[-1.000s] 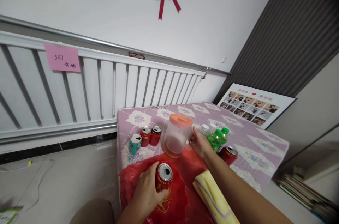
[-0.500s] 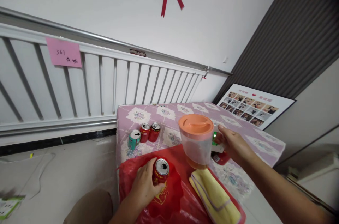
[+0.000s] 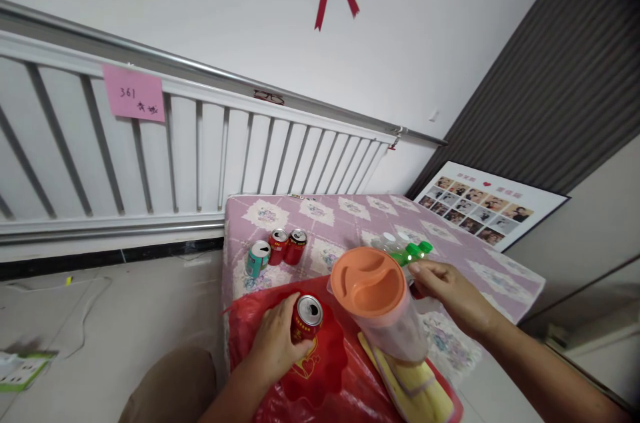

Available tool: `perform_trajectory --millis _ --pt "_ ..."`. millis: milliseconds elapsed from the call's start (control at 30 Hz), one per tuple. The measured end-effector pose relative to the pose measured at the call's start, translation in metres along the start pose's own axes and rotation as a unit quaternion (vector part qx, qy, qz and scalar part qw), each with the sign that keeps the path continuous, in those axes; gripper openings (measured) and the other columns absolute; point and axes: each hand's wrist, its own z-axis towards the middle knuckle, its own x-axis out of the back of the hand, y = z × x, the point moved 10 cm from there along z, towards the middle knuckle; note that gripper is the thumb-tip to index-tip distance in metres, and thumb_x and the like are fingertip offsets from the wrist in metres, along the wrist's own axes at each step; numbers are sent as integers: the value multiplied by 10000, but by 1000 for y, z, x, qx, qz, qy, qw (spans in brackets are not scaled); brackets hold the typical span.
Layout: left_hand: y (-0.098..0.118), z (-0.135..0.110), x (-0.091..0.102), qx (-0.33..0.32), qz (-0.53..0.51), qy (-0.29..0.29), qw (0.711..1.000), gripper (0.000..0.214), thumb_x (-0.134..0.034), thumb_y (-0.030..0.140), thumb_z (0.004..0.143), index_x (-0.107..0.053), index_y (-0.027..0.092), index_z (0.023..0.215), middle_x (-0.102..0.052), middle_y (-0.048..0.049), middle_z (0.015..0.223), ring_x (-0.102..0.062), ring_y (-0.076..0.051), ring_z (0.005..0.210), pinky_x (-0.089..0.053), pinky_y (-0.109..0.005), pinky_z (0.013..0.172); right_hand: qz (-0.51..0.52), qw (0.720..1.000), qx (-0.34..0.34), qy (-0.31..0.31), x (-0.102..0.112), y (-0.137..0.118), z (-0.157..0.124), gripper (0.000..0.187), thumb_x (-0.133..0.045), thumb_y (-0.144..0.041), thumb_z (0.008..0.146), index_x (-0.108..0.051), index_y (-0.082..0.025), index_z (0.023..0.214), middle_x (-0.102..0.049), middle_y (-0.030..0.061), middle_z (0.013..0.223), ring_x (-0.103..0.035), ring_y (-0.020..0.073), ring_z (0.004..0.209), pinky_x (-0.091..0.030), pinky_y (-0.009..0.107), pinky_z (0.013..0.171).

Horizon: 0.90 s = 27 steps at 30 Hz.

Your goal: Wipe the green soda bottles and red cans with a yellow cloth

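Note:
My left hand (image 3: 275,346) is wrapped round an opened red can (image 3: 307,320) that stands on a red cloth (image 3: 325,370). My right hand (image 3: 450,293) grips the handle of a clear plastic pitcher (image 3: 387,313) with an orange lid, held above the table and tilted toward the can. A little amber liquid shows low in the pitcher. Under it lies a folded yellow towel (image 3: 420,386).
On the purple patterned tablecloth (image 3: 350,213) stand two red cans (image 3: 287,246) and a teal can (image 3: 257,258) at the left, with green-capped bottles (image 3: 413,253) behind the pitcher. A white radiator (image 3: 200,150) lines the wall. A photo board (image 3: 483,203) leans at the right.
My right hand lifted the pitcher off the table, carried it toward me and tilted it toward the red can. My left hand stayed on the can.

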Motion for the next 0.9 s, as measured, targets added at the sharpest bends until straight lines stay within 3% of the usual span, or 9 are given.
perform_trajectory --millis 333,700,900 --pt "1 1 2 -6 -3 -2 1000 830 -738 216 646 -431 178 1417 -548 -136 1437 -513 -312 1308 -369 -471 1128 -133 989 54 -43 -17 -21 6 567 -544 -753 753 -467 -222 570 -409 -40 551 -428 124 524 -387 260 500" --pt "3 0 2 -11 -1 -13 1000 835 -751 227 655 -423 167 1421 -544 -140 1439 -508 -311 1311 -373 -477 1124 -199 974 81 -71 -35 -34 8 509 -511 -677 790 -447 -227 561 -377 -40 542 -367 115 508 -306 252 447" --pt "2 2 2 -9 2 -11 1000 847 -760 239 650 -423 170 1424 -536 -145 1446 -502 -318 1318 -370 -479 1128 -231 966 96 -67 -38 -40 10 480 -510 -643 787 -483 -219 563 -416 -36 532 -406 121 511 -339 260 463"
